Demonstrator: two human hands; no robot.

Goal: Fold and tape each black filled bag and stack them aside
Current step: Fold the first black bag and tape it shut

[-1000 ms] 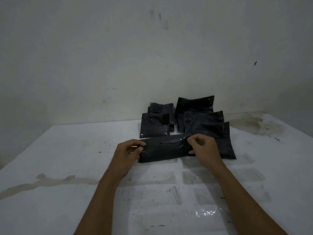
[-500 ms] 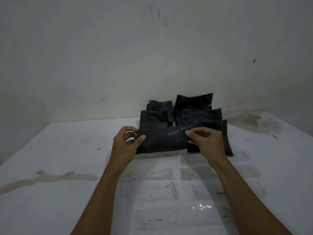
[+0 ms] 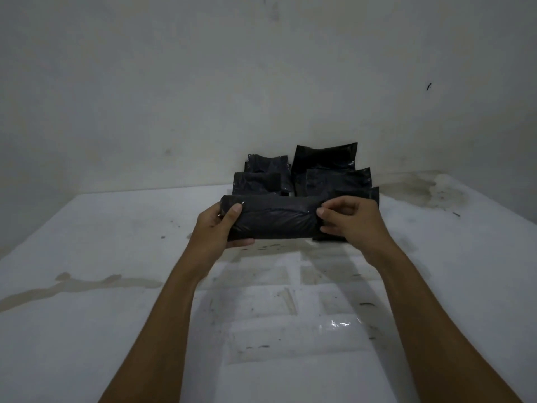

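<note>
Both ends gripped: our left hand [image 3: 218, 228] and right hand [image 3: 348, 221] clamp the soft, probably slippery filled bag [image 3: 276, 221].

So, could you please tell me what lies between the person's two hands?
Head view: the folded black plastic filled bag, gripped by left hand and right hand.

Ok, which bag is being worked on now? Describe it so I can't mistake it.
Start at the pile of black bags against the wall on the white table. Just in front is the folded bag, gripped by the left hand and right hand. It alone is held, rolled long and sideways.
</note>
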